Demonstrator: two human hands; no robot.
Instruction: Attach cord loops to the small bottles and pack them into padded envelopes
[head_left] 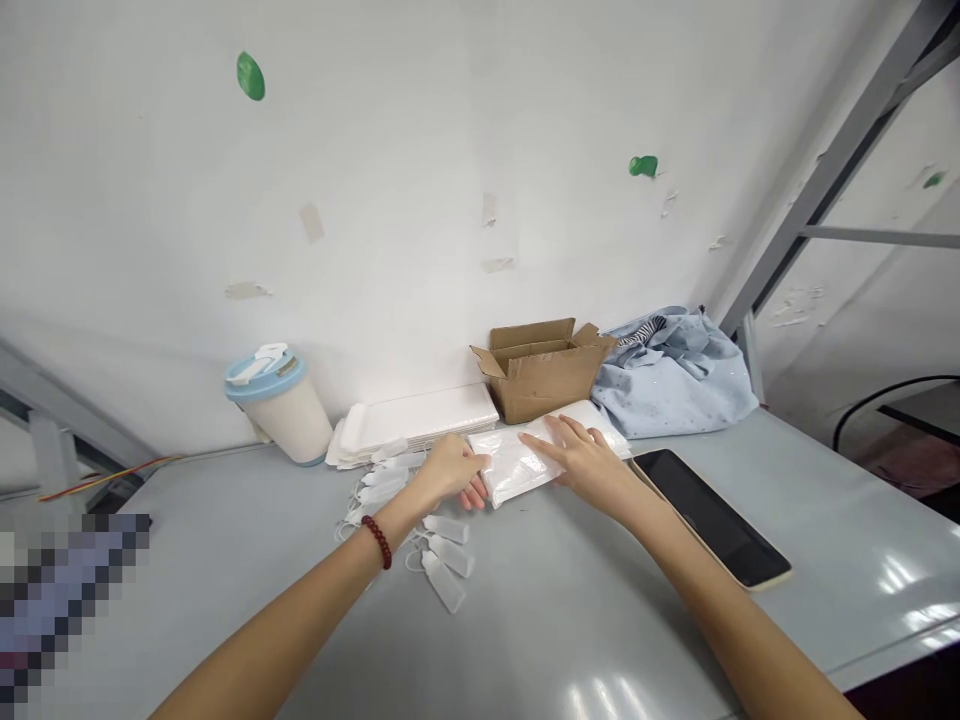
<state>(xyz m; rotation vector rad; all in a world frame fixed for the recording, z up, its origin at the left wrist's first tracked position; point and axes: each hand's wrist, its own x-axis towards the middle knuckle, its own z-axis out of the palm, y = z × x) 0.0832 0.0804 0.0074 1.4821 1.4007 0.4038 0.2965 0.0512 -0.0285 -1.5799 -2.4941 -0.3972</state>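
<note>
Partly, the spread right hand (589,465) hides the white packet (511,474) the left hand (451,468) pinches.

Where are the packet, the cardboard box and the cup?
Packet (516,465): head view, on its shiny upper face, between the hands.
Cardboard box (553,385): head view, on its front side, below the open flaps.
Cup (291,420): head view, on its pale body.

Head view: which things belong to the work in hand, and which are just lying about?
Likely in use:
white packet, touched by left hand and right hand
stacked white mailers
translucent tags
perhaps the cardboard box

Likely just lying about:
lidded cup
dark-screened device
light blue cloth
</note>
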